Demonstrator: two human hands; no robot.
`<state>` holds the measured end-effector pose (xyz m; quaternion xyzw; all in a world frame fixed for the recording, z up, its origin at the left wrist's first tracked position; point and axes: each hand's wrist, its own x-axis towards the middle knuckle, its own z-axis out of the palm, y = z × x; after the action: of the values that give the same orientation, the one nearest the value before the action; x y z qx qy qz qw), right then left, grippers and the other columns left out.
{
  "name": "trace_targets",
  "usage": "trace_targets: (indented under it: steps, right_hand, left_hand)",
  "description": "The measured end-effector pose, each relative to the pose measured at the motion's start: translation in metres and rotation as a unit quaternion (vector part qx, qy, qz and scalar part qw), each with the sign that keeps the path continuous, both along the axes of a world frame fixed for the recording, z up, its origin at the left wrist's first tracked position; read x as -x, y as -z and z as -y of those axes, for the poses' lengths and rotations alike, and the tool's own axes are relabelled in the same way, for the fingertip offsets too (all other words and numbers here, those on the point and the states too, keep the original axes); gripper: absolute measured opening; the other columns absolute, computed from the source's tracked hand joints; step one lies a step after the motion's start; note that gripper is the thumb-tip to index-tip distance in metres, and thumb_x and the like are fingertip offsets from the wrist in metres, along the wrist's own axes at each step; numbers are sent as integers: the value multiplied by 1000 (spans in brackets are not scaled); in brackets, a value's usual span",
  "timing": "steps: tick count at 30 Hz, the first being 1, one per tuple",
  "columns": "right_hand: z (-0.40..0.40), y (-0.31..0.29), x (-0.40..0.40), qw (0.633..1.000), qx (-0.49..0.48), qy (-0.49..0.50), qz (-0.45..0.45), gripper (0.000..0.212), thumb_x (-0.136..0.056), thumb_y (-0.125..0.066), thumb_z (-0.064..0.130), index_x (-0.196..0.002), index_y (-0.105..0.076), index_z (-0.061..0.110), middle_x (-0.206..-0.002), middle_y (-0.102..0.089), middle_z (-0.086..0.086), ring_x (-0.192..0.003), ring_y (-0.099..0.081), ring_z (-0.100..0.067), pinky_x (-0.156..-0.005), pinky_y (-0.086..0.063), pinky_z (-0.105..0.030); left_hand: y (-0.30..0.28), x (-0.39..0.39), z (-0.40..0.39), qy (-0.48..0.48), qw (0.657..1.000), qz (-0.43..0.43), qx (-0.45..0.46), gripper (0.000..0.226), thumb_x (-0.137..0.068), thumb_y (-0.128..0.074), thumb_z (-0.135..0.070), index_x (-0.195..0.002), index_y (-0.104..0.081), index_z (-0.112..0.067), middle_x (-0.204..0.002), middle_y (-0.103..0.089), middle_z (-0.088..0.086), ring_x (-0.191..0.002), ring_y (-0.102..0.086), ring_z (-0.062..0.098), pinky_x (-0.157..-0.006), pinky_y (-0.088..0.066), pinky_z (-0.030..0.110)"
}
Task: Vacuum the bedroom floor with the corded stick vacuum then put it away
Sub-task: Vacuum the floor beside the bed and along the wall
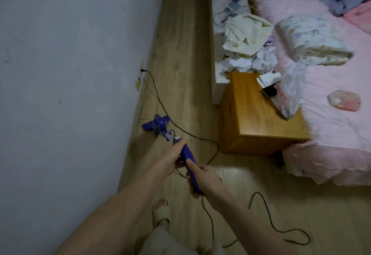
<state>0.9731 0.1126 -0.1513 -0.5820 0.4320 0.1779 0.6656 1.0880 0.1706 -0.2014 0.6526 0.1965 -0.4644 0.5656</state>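
Both hands hold the blue vacuum (160,128); left hand (170,159) in front, right hand (202,178) behind; its head sits on the floor (180,53) by the wall; push slowly and keep the cord (200,139) behind it

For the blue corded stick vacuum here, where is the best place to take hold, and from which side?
Grip the blue corded stick vacuum by its long upper handle, from above and behind: the stick slants up toward the person, and the left hand and right hand already wrap it there.

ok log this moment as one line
both hands grip vacuum handle: left hand, right hand | vacuum head on floor by wall | cord plugged in
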Motion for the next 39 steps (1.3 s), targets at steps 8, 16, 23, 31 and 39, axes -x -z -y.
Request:
trace_targets:
  steps: [8,16,23,31,39]
  right_hand:
    - [-34,-6,-93,1000,0,15,-15,41,-97,-47,46,-103,-57,7,-72,-57,-2,-49,-52,-8,-48,-45,-21]
    - [-52,-18,-94,1000,-2,24,-16,42,-98,-46,45,-104,-57,5,-68,-53,-1,-46,-46,-8,-41,-38,-20]
    - [-55,-15,-133,1000,-11,8,1,43,-99,-45,44,-103,-56,3,-66,-52,-1,-46,-47,-8,-43,-40,-22]
    - [-54,-9,-156,1000,-14,4,6,38,-99,-43,45,-94,-53,9,-64,-49,2,-47,-44,-8,-44,-38,-21]
    - [-44,-5,-158,1000,-15,-12,1,39,-98,-46,45,-99,-55,7,-63,-51,2,-46,-47,-8,-44,-41,-21]
  left_hand:
    - [-1,-96,-25,42,999,18,17,17,-90,-57,-23,-94,-58,-6,-72,-69,10,-71,-67,25,-69,-57,37]
    - [-10,-100,-41,69,997,-1,26,18,-92,-57,-23,-96,-58,-5,-78,-69,12,-69,-68,22,-62,-58,33]
    - [-10,-137,-45,69,997,25,3,16,-91,-56,-24,-90,-58,-8,-70,-69,9,-66,-67,22,-66,-57,34]
    - [-14,-163,-42,74,997,10,-8,16,-92,-56,-22,-86,-57,-7,-69,-67,10,-69,-66,24,-71,-57,36]
    - [-4,-158,-37,22,1000,10,1,23,-90,-59,-27,-97,-59,-6,-74,-69,10,-69,-68,24,-75,-58,37]
